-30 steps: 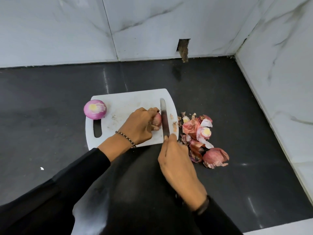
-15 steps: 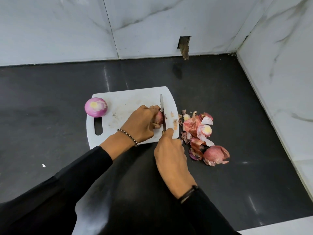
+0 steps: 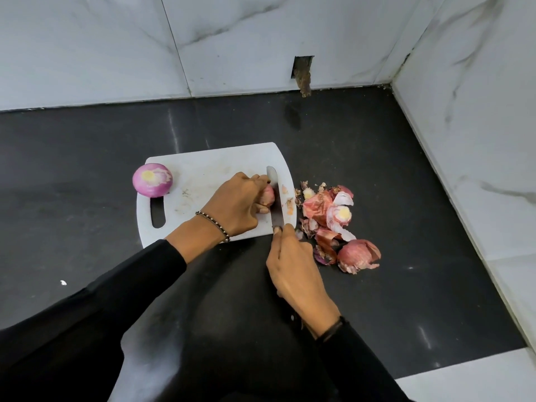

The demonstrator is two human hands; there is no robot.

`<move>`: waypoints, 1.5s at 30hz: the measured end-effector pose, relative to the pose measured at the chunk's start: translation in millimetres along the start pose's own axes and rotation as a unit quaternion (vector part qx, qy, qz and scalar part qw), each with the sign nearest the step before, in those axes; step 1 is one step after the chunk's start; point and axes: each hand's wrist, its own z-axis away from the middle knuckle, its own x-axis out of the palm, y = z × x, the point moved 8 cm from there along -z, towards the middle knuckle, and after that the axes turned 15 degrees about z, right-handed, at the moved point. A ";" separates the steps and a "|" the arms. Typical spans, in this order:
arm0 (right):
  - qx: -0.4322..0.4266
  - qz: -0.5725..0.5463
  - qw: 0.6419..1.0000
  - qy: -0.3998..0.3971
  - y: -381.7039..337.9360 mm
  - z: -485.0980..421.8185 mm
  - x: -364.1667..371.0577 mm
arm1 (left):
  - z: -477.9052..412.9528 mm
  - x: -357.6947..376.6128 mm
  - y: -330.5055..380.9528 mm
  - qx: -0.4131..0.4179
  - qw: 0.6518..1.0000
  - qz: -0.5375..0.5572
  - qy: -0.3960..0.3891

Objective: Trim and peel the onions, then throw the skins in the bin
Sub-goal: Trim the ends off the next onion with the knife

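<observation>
A white cutting board lies on the black counter. My left hand presses a small reddish onion down on the board's right part; most of the onion is hidden under my fingers. My right hand grips a knife whose blade stands against the onion's right end. A peeled purple onion sits at the board's left corner, above the handle slot. A heap of red onion skins and cut ends lies on the counter just right of the board.
White marble walls close the counter at the back and on the right, forming a corner. A small rough hole is cut in the back wall. Dark counter stretches to the left of the board.
The knife blade has shifted slightly left, closer against the onion's end, then drawn back toward me. My left hand keeps the onion in place.
</observation>
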 end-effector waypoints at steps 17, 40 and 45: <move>0.013 0.006 1.000 0.008 -1.1 -10.3 2.1 | 20.7 -9.9 -13.8 0.029 0.986 0.119 0.113; -0.062 -0.045 0.997 0.021 -18.6 10.8 -12.4 | 39.9 -9.6 -41.6 -0.007 0.973 0.208 0.103; -0.038 -0.023 0.999 0.003 -20.1 12.6 -12.0 | 33.5 -7.4 -35.0 0.007 0.989 0.114 0.094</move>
